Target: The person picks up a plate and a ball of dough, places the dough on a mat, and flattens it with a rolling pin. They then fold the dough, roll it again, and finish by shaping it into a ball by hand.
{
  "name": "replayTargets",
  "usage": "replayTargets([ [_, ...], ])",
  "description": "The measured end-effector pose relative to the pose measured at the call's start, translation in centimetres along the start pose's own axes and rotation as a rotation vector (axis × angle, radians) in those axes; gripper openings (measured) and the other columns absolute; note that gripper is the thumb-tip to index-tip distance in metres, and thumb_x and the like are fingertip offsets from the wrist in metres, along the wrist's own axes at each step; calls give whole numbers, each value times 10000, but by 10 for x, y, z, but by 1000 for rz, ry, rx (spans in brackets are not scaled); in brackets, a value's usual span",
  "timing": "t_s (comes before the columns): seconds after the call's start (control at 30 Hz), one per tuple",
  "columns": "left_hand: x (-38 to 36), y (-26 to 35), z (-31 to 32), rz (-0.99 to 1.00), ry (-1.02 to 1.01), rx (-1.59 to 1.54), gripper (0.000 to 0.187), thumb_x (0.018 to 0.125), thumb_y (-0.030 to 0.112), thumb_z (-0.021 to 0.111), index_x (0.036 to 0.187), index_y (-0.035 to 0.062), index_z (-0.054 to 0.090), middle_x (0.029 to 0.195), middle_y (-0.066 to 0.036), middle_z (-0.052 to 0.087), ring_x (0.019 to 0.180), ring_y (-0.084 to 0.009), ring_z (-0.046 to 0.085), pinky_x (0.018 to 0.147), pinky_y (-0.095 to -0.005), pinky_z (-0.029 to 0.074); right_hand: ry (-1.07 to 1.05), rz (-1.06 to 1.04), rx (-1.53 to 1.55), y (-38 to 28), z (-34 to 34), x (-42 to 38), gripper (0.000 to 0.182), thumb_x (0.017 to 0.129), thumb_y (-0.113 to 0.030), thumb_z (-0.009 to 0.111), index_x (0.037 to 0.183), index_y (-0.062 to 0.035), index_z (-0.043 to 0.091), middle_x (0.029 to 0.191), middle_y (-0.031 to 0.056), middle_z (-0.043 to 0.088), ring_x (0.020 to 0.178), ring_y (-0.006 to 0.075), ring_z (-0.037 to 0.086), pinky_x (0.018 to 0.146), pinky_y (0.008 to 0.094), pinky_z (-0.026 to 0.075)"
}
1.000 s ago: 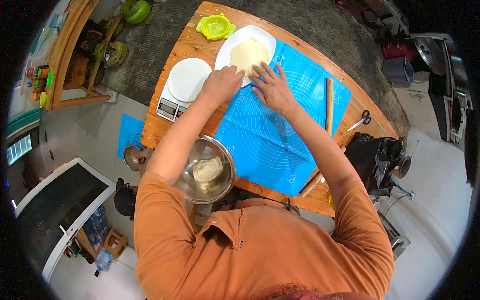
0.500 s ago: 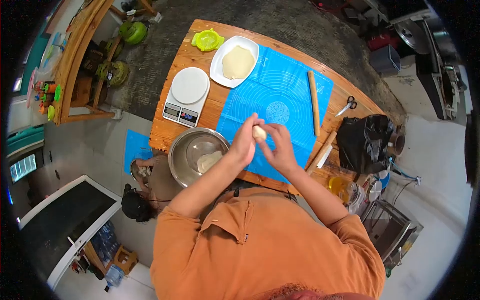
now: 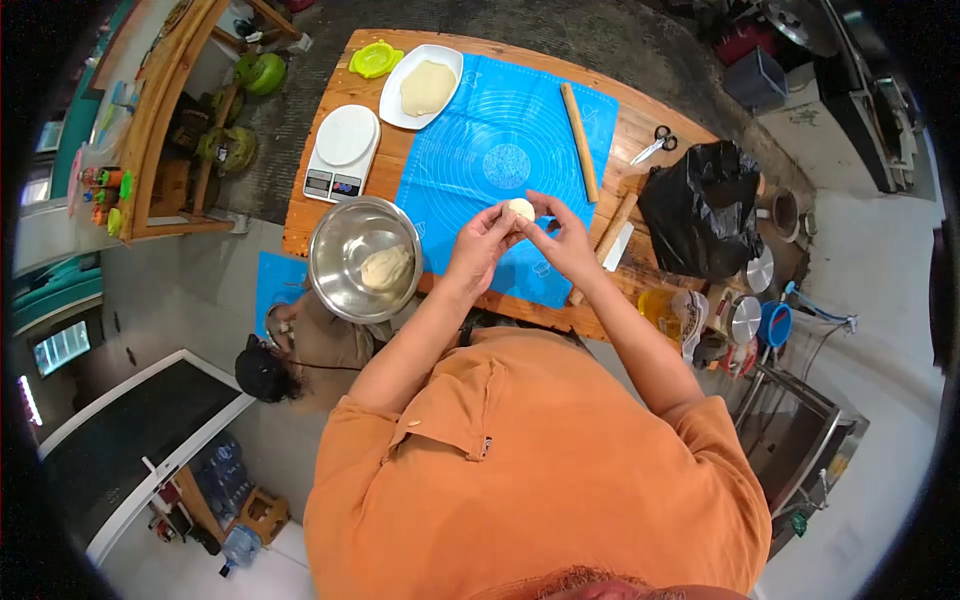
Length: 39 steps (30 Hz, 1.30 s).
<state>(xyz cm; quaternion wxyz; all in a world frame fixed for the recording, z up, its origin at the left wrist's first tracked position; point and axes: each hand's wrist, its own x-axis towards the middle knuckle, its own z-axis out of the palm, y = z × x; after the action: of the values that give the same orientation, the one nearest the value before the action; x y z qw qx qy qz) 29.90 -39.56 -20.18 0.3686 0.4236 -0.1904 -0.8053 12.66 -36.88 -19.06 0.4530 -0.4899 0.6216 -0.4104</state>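
Observation:
Between my two hands, above the near part of the blue baking mat [image 3: 540, 130], is a small round dough ball [image 3: 522, 209]. My left hand [image 3: 483, 243] pinches it from the left with bent fingers. From the right, my right hand [image 3: 563, 240] has its thumb and fingers curled around the ball's side. A larger lump of dough [image 3: 386, 268] lies in the steel bowl [image 3: 330, 290] left of my hands. On a white dish [image 3: 452, 68] at the far left rests a flat, rolled-out piece of dough [image 3: 428, 88].
A digital scale [image 3: 346, 136] and a yellow-green mould [image 3: 376, 60] stand on the left. Rolling pins [image 3: 580, 140] [image 3: 615, 225], scissors [image 3: 655, 145], a black plastic bag [image 3: 705, 210] and a jug of yellow liquid [image 3: 660, 308] are on the right. Another person [image 3: 335, 335] crouches below left.
My hands have come from cupping the dough ball to holding it by the fingertips, so more of it shows. The view has shifted, and the table things appear higher and further left.

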Motion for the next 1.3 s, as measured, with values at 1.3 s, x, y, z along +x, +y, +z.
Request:
replayTargets([
  [1.3,20,-17,-14,106,5,187,382,1035,186,710,1292,-60,570,1239,-159,675,1114,-229,701,967,-361,620,-85,-62,-8,28,5,7,371,998,-253,749,1304,-51,694,1086,71,726,948,134,673,809,311,555],
])
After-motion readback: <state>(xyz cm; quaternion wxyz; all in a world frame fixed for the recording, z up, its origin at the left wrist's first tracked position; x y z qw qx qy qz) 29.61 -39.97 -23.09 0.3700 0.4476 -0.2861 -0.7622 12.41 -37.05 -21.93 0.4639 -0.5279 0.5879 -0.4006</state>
